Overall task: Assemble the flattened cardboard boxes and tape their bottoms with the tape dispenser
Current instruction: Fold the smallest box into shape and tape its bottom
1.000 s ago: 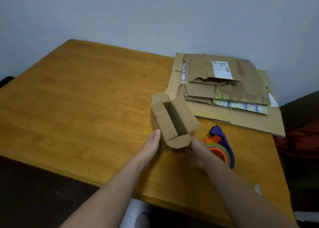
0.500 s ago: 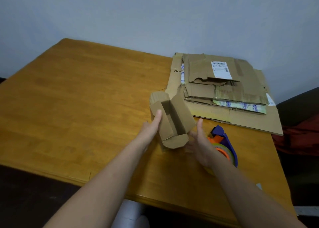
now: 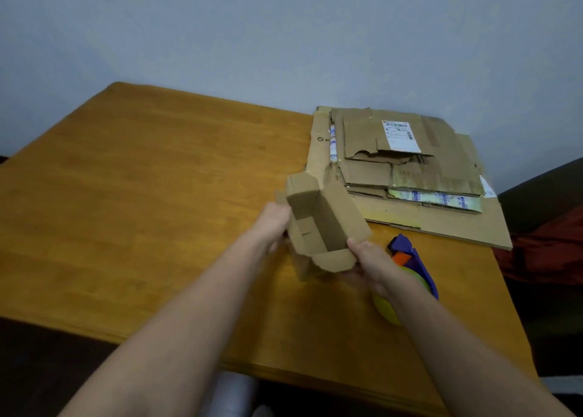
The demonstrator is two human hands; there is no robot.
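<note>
At the centre of the frame, both hands grip a small cardboard box (image 3: 321,224): left hand (image 3: 273,224) on its left wall, right hand (image 3: 367,259) at the near flap. The flaps stand loose, so the box could collapse back flat if squeezed unevenly. The right forearm overlaps the tape dispenser (image 3: 410,268) on the table (image 3: 142,195); a careless move might knock it away.

A single head-worn wide-angle view looks forward and down from above the near edge of the wooden surface (image 3: 132,195), facing the pale wall (image 3: 284,31) behind it. Both forearms reach in from the bottom, close to the lens.
</note>
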